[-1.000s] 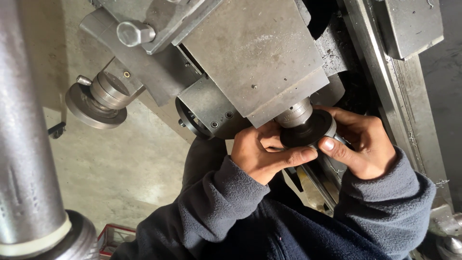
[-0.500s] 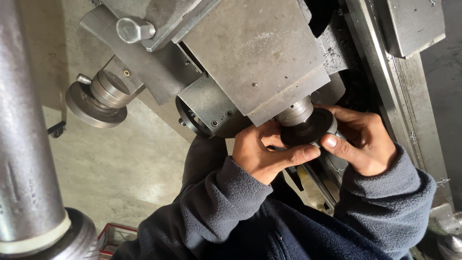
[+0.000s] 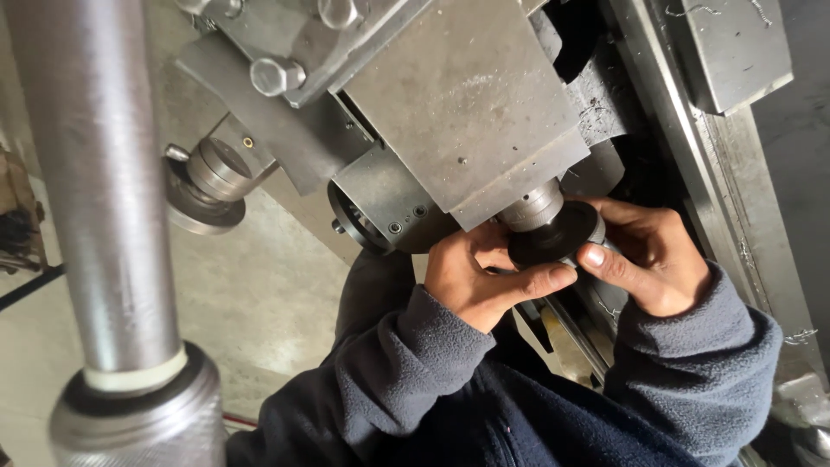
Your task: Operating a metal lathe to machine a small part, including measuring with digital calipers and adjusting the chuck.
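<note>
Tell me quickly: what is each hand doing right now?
Left hand: fingers closed on the black round knob.
Right hand: fingers closed on the same knob from the other side.

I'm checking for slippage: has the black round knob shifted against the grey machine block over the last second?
No. The black knob sits under the same corner of the grey block, both hands gripping it.

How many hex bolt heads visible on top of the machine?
2 in view: one hex bolt head on the grey bracket at upper left, another cut off by the top edge. More may be hidden.
</note>
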